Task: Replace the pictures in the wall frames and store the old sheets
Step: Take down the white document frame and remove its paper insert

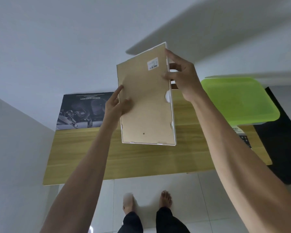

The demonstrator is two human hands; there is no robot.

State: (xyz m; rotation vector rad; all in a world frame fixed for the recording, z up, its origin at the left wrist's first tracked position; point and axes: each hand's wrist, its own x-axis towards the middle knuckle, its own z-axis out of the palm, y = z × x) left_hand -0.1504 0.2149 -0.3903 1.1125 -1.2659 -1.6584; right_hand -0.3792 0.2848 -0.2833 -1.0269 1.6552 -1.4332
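Head camera, looking down: my bare feet (147,201) stand on pale tiles before a wooden table (94,153). Above it, both hands hold a white picture frame (145,98) upright, its brown backing board facing me. My left hand (115,105) clasps the left edge, thumb on the board; my right hand (181,76) grips the upper right edge. Beyond lie a dark poster (84,111) and a green tray (238,100).

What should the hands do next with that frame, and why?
Probably lower the frame onto the wooden table back-up. Both the left hand and right hand hold it in the air, its brown backing board facing the camera, not yet opened.
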